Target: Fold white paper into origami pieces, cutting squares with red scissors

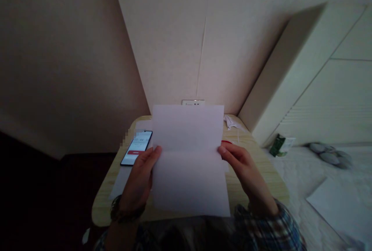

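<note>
I hold a white sheet of paper upright in front of me, with a faint horizontal crease across its middle. My left hand pinches its left edge at the crease, thumb on the front. My right hand pinches the right edge at the same height. The sheet hangs above a small light wooden table and hides most of its top.
A phone with a lit screen lies on the table's left side, on another sheet. A red object peeks out behind the paper. Crumpled white paper sits at the back right. A bed with a loose sheet and a green packet lies to the right.
</note>
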The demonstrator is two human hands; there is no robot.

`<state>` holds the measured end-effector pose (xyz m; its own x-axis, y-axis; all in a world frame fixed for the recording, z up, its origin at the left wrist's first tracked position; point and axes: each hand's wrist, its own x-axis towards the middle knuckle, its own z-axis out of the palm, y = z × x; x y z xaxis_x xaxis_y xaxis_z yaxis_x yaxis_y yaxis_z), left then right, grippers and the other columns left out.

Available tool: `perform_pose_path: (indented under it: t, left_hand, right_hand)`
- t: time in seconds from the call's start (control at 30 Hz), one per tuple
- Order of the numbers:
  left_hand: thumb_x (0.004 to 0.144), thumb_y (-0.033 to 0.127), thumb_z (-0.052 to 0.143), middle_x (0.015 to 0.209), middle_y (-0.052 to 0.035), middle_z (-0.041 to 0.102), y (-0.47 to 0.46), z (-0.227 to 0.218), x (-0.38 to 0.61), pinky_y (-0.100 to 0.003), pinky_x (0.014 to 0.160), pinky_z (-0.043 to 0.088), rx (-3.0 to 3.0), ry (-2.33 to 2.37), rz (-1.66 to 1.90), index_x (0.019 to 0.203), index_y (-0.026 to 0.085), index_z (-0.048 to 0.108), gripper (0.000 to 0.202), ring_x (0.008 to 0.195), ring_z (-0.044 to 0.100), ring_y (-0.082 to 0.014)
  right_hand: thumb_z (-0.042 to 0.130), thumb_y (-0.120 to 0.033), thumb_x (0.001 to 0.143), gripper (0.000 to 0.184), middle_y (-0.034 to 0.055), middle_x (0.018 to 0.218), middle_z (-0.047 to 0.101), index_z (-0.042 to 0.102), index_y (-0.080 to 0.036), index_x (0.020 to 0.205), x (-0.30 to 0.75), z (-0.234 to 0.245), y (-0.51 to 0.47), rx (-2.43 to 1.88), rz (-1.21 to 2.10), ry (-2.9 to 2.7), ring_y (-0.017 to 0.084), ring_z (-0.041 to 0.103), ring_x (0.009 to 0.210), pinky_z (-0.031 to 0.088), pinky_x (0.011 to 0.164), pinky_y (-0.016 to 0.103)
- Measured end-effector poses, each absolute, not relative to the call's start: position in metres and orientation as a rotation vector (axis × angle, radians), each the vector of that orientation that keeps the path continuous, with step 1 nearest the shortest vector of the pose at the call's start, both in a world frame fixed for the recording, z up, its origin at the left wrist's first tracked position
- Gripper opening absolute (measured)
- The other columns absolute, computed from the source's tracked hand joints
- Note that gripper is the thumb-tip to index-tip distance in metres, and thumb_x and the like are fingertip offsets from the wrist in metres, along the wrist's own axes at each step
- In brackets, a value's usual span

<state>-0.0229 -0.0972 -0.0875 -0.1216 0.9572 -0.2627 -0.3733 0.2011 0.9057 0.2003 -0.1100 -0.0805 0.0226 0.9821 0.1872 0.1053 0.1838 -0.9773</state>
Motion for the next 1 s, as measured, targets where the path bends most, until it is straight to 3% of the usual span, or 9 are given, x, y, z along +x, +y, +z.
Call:
perform_pose_path:
  t: [0.23, 0.67, 0.83, 1.0]
  left_hand:
    - [0.045, 0.049, 0.085, 0.055, 0.0063, 0.057, -0.100, -0.087, -0.020, -0.016, 0.046, 0.043, 0.660, 1.140, 1.319, 0.063, 0.017, 0.064, 0.042, 0.052, 0.050, -0.0085]
    - [0.052, 0.049, 0.082, 0.056, 0.0045, 0.056, -0.099, -0.090, -0.021, -0.021, 0.046, 0.043, 0.723, 1.121, 1.331, 0.061, 0.018, 0.063, 0.037, 0.051, 0.050, -0.0106]
    - [0.046, 0.051, 0.085, 0.056, 0.0049, 0.056, -0.099, -0.090, -0.021, -0.019, 0.046, 0.042, 0.711, 1.122, 1.337, 0.062, 0.017, 0.064, 0.042, 0.051, 0.048, -0.0093]
    - [0.050, 0.051, 0.082, 0.056, 0.0039, 0.056, -0.099, -0.091, -0.020, -0.020, 0.048, 0.042, 0.747, 1.124, 1.287, 0.061, 0.017, 0.064, 0.039, 0.053, 0.048, -0.0107]
  right_hand:
    - [0.062, -0.047, 0.078, 0.029, -0.0009, 0.063, 0.055, 0.062, -0.023, 0.063, 0.202, -0.088, -0.111, -1.223, 0.997, -1.248, 0.017, 0.052, 0.067, 0.043, 0.060, 0.026]
    - [0.062, -0.045, 0.079, 0.028, 0.0000, 0.068, 0.058, 0.062, -0.022, 0.065, 0.202, -0.084, -0.115, -1.168, 1.106, -1.154, 0.017, 0.053, 0.068, 0.045, 0.065, 0.027]
    - [0.066, -0.039, 0.077, 0.018, -0.0004, 0.069, 0.061, 0.067, -0.022, 0.071, 0.203, -0.079, -0.115, -1.170, 1.039, -1.186, 0.016, 0.054, 0.067, 0.045, 0.063, 0.026]
    - [0.070, -0.033, 0.072, 0.012, -0.0010, 0.066, 0.061, 0.067, -0.022, 0.072, 0.204, -0.075, -0.112, -1.168, 1.012, -1.197, 0.015, 0.054, 0.064, 0.044, 0.059, 0.025]
